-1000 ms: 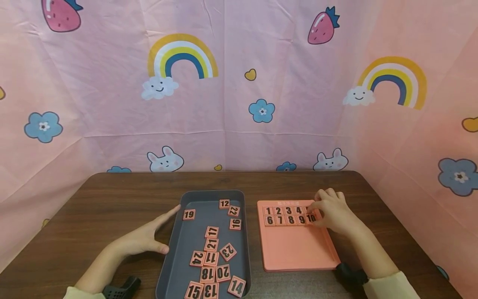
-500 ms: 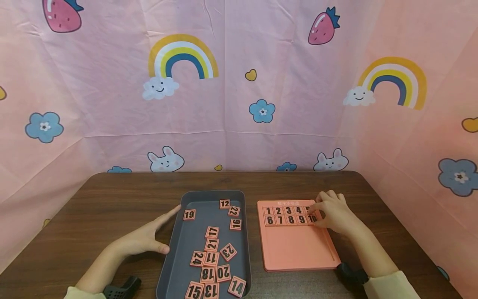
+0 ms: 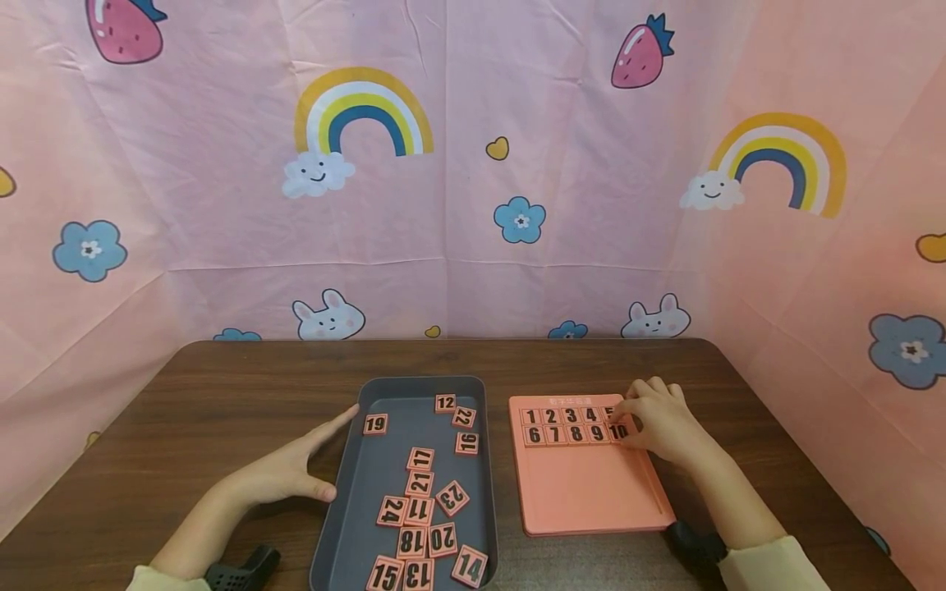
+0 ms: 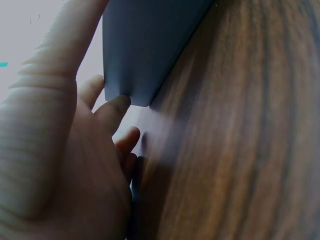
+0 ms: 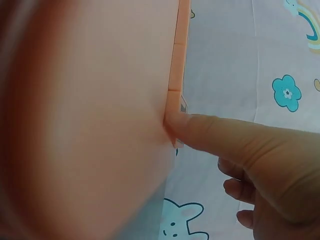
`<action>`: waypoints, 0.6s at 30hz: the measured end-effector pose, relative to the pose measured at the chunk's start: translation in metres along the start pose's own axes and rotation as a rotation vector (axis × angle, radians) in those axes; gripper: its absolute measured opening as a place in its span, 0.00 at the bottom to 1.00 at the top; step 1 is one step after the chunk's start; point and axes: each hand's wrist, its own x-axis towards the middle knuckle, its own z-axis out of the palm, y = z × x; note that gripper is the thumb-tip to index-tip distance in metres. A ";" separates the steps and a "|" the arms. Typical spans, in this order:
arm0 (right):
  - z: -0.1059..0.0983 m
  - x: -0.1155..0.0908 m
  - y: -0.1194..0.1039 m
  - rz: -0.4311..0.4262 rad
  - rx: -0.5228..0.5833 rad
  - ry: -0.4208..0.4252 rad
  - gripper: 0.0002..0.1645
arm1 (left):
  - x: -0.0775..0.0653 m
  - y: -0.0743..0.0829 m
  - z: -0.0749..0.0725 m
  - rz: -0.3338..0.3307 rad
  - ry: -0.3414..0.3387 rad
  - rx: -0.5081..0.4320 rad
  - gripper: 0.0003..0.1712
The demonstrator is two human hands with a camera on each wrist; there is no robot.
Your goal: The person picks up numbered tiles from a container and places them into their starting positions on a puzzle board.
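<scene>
In the head view, my right hand [image 3: 661,420] is at the upper right corner of the pink board [image 3: 591,492]. Its thumb and index finger pinch the number 10 tile [image 3: 617,432], which lies at the right end of the second row. The 5 tile [image 3: 609,413] above it is partly covered. In the right wrist view, the thumb [image 5: 205,129] touches the edge of the end tile. My left hand [image 3: 284,472] spreads its fingers along the left side of the grey tray [image 3: 342,484]; in the left wrist view, fingertips touch the tray wall [image 4: 145,50].
Several loose number tiles lie in the tray at mixed angles, such as 19 [image 3: 375,424], 23 [image 3: 452,497] and 14 [image 3: 469,565]. Tiles 1 to 9 stand in two rows on the board. A patterned cloth [image 3: 458,205] hangs behind the brown table [image 3: 244,386].
The 10 tile has shifted slightly right into its row's end, and more of the 5 tile shows. My left hand and the tray stay in place.
</scene>
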 end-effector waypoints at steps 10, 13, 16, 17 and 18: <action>-0.002 -0.001 -0.002 0.003 -0.005 0.010 0.16 | 0.001 -0.004 0.001 0.008 -0.002 -0.017 0.61; -0.002 -0.001 -0.003 -0.003 -0.012 0.020 0.18 | 0.001 -0.004 0.001 0.006 -0.001 -0.013 0.61; -0.004 0.000 -0.006 -0.019 0.004 0.049 0.21 | 0.000 -0.002 0.001 -0.006 -0.001 -0.001 0.61; -0.004 0.001 -0.008 -0.029 0.017 0.062 0.21 | 0.000 -0.002 0.000 -0.012 -0.001 0.003 0.61; -0.006 0.001 -0.011 -0.039 0.035 0.074 0.21 | 0.000 -0.001 0.000 -0.017 0.000 0.006 0.61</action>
